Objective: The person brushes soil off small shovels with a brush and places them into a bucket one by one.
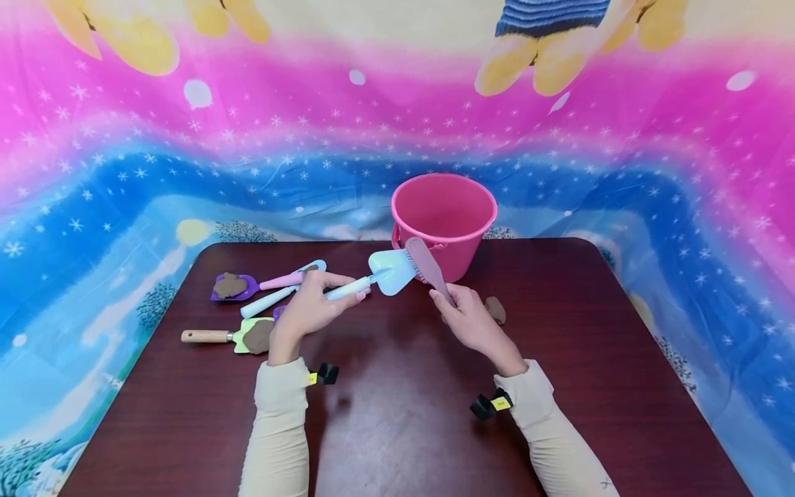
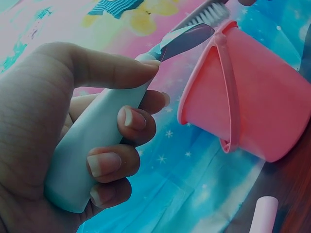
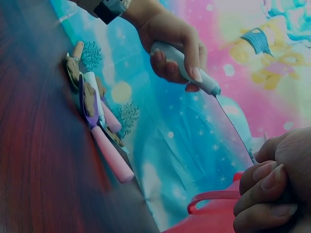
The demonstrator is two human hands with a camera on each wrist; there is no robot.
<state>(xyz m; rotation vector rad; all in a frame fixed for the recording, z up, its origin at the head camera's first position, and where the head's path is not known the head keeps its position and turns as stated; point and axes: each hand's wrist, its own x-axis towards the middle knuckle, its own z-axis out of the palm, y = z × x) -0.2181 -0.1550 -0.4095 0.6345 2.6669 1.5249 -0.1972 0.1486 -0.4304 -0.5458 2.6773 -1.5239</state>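
Left hand (image 1: 308,305) grasps a pale-blue trowel (image 1: 389,279), right hand (image 1: 467,316) a mauve brush (image 1: 426,264); we see inside the desk's (image 1: 397,421) far-edge bucket (image 1: 459,252) (head view only).

Wrinkled cream sleeves (image 1: 276,445) end in wide cuffs (image 1: 281,390); each carries a black block (image 1: 482,407) bearing a yellow label (image 1: 500,403).

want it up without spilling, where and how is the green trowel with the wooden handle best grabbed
Probably best by its wooden handle, from above or the person's left: the handle juts out leftward with nothing lying over it, while the green blade bears a brown lump, so keep it level.
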